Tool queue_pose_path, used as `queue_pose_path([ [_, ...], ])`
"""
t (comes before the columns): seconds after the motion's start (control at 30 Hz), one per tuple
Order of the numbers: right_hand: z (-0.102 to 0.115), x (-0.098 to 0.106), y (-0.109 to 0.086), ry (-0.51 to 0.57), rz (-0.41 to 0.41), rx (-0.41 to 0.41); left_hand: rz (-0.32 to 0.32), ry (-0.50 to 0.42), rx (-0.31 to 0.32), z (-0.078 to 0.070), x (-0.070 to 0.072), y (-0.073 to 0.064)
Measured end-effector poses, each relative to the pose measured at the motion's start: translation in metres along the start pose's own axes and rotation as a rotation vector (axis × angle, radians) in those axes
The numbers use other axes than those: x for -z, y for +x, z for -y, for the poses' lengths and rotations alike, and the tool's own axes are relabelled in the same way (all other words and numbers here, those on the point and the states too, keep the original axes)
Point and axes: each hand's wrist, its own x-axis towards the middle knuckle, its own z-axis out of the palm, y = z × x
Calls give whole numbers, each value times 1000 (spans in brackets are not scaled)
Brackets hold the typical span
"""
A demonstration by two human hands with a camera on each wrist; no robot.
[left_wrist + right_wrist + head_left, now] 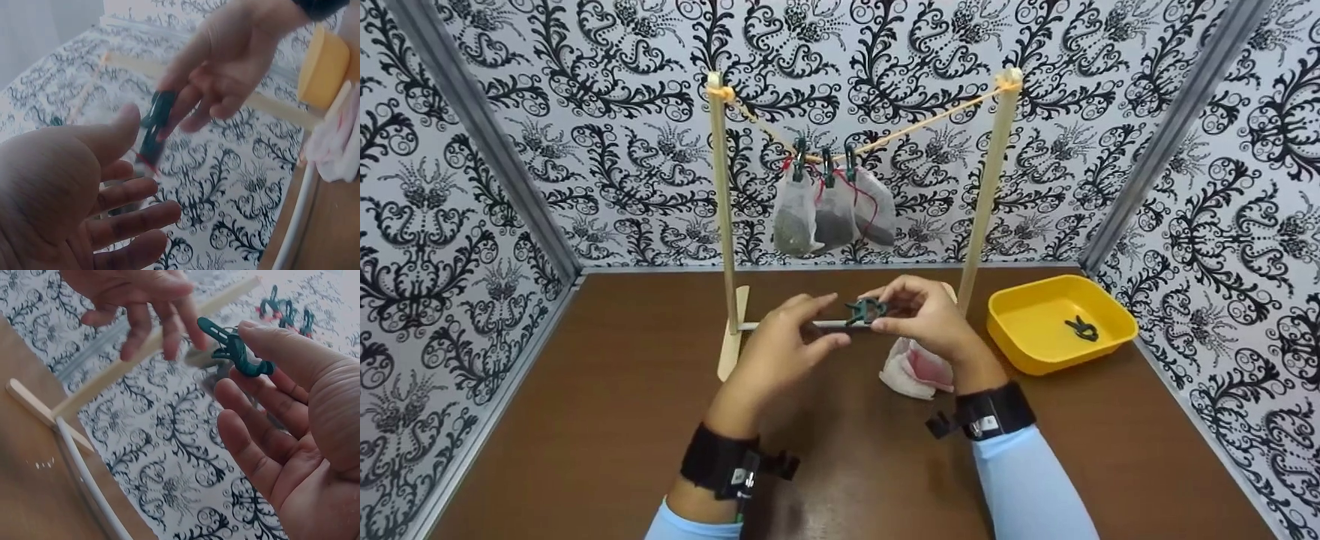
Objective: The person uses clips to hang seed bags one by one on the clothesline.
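Note:
My right hand [930,315] pinches a dark green plastic clip [241,354] between thumb and fingers. Just left of the clip is my left hand [780,341], its fingers spread and a small gap between them and the clip in the right wrist view. Both hands are in front of a wooden stand [721,210] with an orange string [926,124] tied between its posts. From the sagging string hang three white mesh bags [793,225] with grey contents, held by green clips [799,161]. Below my right hand, a white and pink bag [906,375] lies on the table.
To the right stands a yellow tub [1039,364] with another green clip [1081,328] inside. A white bar [750,326] joins the stand's wooden feet [731,352] low over the brown table [607,420]. Patterned walls [1222,210] enclose the back and sides.

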Motion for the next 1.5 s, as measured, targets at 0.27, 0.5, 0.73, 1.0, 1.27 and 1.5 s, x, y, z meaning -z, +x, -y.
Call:
queue_pose_path([
  [0.27, 1, -10, 1, 13, 70, 5, -1, 9, -49, -5, -1, -5],
  [0.5, 0, -9, -1, 20, 84, 9, -30, 70, -73, -4, -2, -5],
  [0.73, -1, 9, -2, -56, 38, -36, -98, 138, -119, -1, -3, -4],
  [1.0, -26, 48, -8, -628, -140, -338, -190, 273, -169, 8, -5, -3],
  [1.27, -54, 65, -18, -862, -166, -625, -230, 351, -190, 11, -10, -4],
  [1.5, -70, 65, -21, -914, -183, -673, -254, 375, -188, 14, -12, -4],
])
